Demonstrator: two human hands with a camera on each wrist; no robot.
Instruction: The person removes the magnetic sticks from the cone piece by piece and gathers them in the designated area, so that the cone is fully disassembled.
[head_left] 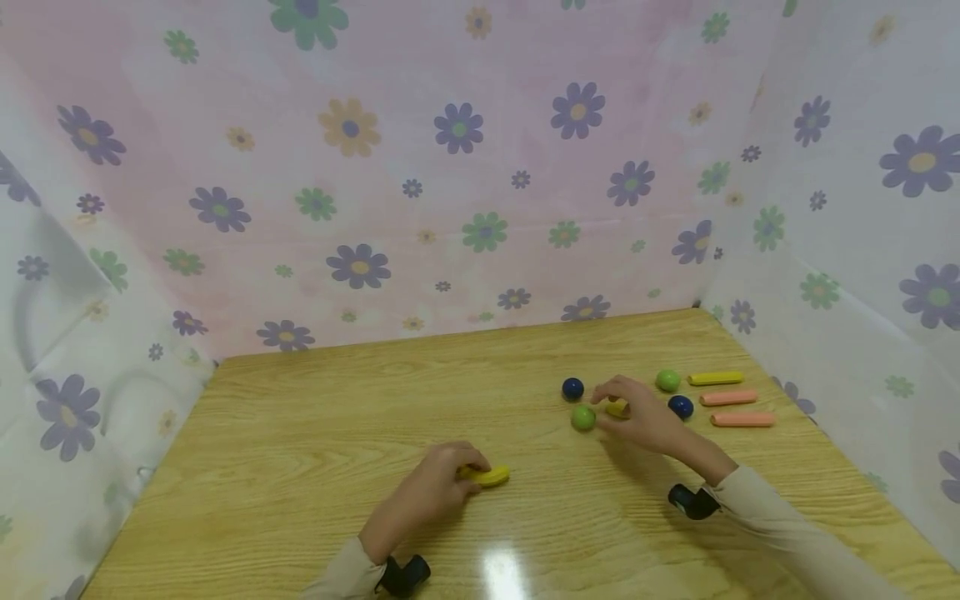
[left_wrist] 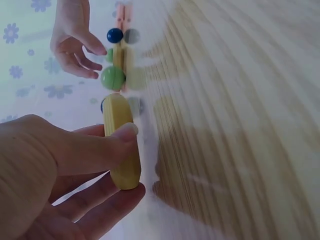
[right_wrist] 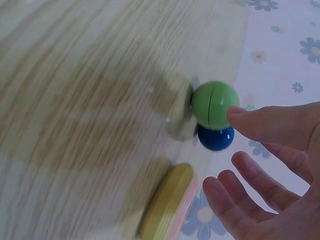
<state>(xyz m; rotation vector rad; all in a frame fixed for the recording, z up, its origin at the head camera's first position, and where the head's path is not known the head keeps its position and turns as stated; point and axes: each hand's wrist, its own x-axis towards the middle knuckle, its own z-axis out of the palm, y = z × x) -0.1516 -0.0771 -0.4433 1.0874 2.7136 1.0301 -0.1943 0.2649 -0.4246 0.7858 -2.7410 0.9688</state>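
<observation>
Left hand pinching a stick, right hand loose over the balls.
My left hand (head_left: 435, 492) pinches the yellow stick (head_left: 491, 477) between thumb and fingers, low over the table (head_left: 315, 442); my right hand (head_left: 637, 417) hovers with fingers relaxed, holding nothing, thumb at the green ball (head_left: 583, 417), seemingly ready to pick.

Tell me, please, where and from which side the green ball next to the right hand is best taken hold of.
Probably across its middle, from above. The green ball is round and sits free on the table, with a yellow stick to its right and the right hand open beside it. Thumb and forefinger on opposite sides at the widest part should keep it from rolling away.
</observation>
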